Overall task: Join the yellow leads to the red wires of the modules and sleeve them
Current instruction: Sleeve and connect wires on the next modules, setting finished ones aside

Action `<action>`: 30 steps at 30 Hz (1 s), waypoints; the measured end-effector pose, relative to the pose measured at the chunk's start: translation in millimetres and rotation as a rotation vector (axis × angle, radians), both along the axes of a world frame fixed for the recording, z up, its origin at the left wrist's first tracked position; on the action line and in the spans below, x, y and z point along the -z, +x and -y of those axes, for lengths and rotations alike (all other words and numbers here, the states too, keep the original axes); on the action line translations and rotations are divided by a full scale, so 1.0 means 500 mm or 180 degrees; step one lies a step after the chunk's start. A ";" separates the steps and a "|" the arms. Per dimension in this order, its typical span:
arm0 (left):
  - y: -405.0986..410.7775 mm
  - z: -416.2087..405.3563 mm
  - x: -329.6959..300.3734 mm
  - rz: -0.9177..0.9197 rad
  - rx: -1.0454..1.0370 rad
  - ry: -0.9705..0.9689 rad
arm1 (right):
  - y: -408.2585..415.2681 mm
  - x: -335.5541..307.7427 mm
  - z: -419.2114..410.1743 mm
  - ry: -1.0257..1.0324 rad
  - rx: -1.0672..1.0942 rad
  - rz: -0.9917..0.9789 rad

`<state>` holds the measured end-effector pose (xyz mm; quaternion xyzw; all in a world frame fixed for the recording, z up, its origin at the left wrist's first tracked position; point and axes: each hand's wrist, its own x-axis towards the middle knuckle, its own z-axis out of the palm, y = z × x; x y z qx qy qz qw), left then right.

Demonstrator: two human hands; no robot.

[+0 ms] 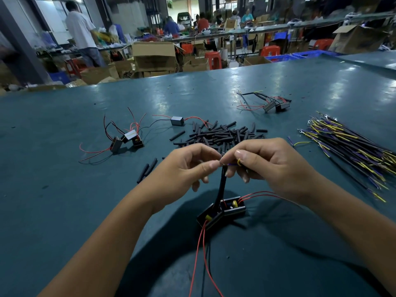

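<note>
Right now the joint sits betw. both hands, above the near modules (pixel 221 209): left hand (pixel 182 168) pinches the wire end at its fingertips, right hand (pixel 272 166) pinches the yellow lead (pixel 238 162), thumb and forefinger clamped on it. Black sleeve (pixel 221 185) runs near-vertical from the pinch down to the modules, so sliding goes along that axis; both hands about equally close. Thin glossy red wires (pixel 201 249) trail near. Matte tube offcuts (pixel 220 133) piled beyond, spare leads (pixel 347 146) far right, on a slick teal table (pixel 64 200).

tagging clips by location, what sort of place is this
Probably a small electronics assembly workshop: a pile of black sleeve pieces and a bundle of leads on the workbench, cardboard boxes behind.
</note>
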<state>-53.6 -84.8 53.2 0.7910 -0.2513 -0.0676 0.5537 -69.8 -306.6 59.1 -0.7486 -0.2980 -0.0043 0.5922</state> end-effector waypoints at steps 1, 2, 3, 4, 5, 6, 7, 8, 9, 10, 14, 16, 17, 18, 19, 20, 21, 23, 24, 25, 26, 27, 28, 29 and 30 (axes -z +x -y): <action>-0.001 0.004 0.004 -0.0094 0.0083 -0.0027 | 0.002 0.000 0.001 0.0020 -0.0009 -0.0079; -0.002 0.008 0.008 -0.0173 0.0135 -0.0057 | 0.003 -0.001 0.002 0.0071 -0.0048 -0.0181; -0.003 0.011 0.010 -0.0235 0.0163 -0.0076 | 0.003 -0.003 0.003 0.0143 -0.0116 -0.0300; -0.003 0.012 0.013 -0.0275 0.0180 -0.0089 | 0.003 -0.005 0.004 0.0215 -0.0194 -0.0423; -0.003 0.013 0.014 -0.0282 0.0194 -0.0089 | 0.002 -0.007 0.005 0.0257 -0.0254 -0.0526; -0.003 0.013 0.015 -0.0269 0.0200 -0.0089 | 0.003 -0.009 0.006 0.0256 -0.0286 -0.0601; -0.003 0.013 0.015 -0.0259 0.0192 -0.0100 | 0.003 -0.011 0.006 0.0219 -0.0290 -0.0663; -0.003 0.013 0.016 -0.0276 0.0182 -0.0122 | 0.005 -0.013 0.008 0.0178 -0.0281 -0.0735; -0.003 0.013 0.017 -0.0304 0.0181 -0.0132 | 0.006 -0.014 0.009 0.0156 -0.0277 -0.0817; -0.003 0.014 0.017 -0.0325 0.0188 -0.0126 | 0.007 -0.015 0.011 0.0147 -0.0285 -0.0890; -0.002 0.009 0.014 -0.0507 0.0203 -0.0173 | -0.002 -0.028 0.020 0.0027 -0.0309 -0.0977; -0.002 0.006 0.010 -0.0627 0.0259 -0.0235 | -0.006 -0.034 0.023 -0.0046 -0.0296 -0.0996; -0.002 0.005 0.009 -0.0664 0.0277 -0.0264 | -0.007 -0.035 0.024 -0.0077 -0.0249 -0.1028; -0.003 0.005 0.008 -0.0682 0.0280 -0.0283 | -0.006 -0.034 0.023 -0.0106 -0.0174 -0.1072; -0.004 0.005 0.006 -0.0678 0.0271 -0.0282 | -0.005 -0.033 0.022 -0.0133 -0.0084 -0.1125; -0.004 0.005 0.005 -0.0666 0.0259 -0.0265 | -0.005 -0.032 0.019 -0.0155 0.0000 -0.1193; -0.005 0.004 0.004 -0.0664 0.0247 -0.0249 | -0.006 -0.031 0.016 -0.0171 0.0067 -0.1266; -0.004 0.002 0.001 -0.0697 0.0226 -0.0264 | -0.008 -0.030 0.011 -0.0170 0.0151 -0.1417; -0.005 0.000 0.000 -0.0719 0.0234 -0.0279 | -0.009 -0.029 0.008 -0.0137 0.0187 -0.1500; -0.004 -0.002 -0.001 -0.0729 0.0250 -0.0283 | -0.010 -0.028 0.006 -0.0080 0.0231 -0.1578; -0.004 -0.004 -0.002 -0.0724 0.0271 -0.0274 | -0.011 -0.027 0.003 -0.0018 0.0283 -0.1638; -0.003 -0.005 -0.003 -0.0711 0.0296 -0.0257 | -0.012 -0.025 0.000 0.0043 0.0340 -0.1662; -0.002 -0.006 -0.003 -0.0693 0.0323 -0.0237 | -0.012 -0.023 -0.004 0.0091 0.0395 -0.1662; -0.002 -0.005 -0.003 -0.0670 0.0342 -0.0218 | -0.012 -0.021 -0.007 0.0133 0.0436 -0.1646; -0.001 -0.004 -0.003 -0.0639 0.0351 -0.0203 | -0.012 -0.020 -0.009 0.0166 0.0457 -0.1630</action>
